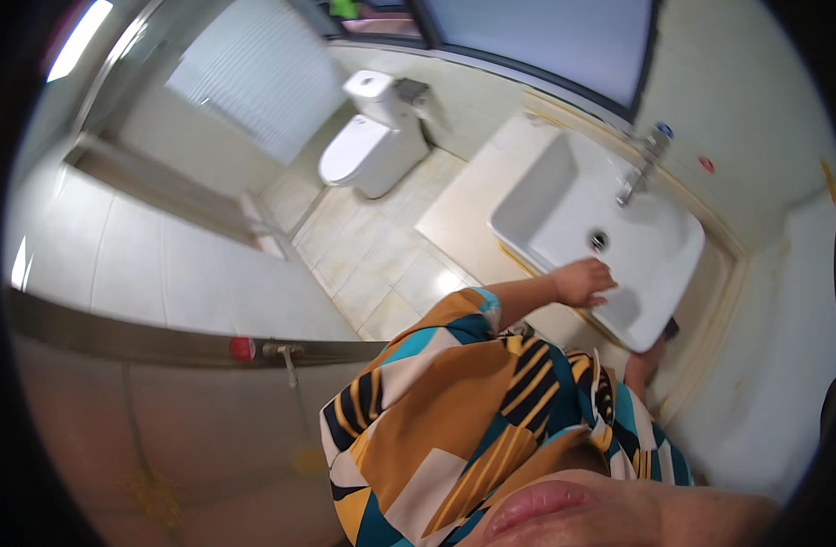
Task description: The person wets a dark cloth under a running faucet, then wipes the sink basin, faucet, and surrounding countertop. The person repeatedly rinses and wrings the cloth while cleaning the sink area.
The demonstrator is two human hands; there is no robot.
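Observation:
My left hand (583,282) is over the near rim of a white washbasin (548,198), back of the hand up and fingers bent. Its palm is hidden, and nothing shows in it. A round metal drain (598,240) lies just beyond the fingers. Beside the basin's right corner is my right hand (645,360), low and partly covered by the rim. A small dark object (672,329) shows by its fingertips; whether the hand grips it is unclear. A chrome tap (638,172) with a blue mark on top rises at the basin's far side.
The basin sits in a pale countertop (476,198) below a dark-framed window (541,48). A white toilet (370,147) with its lid down stands on the tiled floor (377,253). To the left, a red round object (241,349) is next to a metal valve (285,352).

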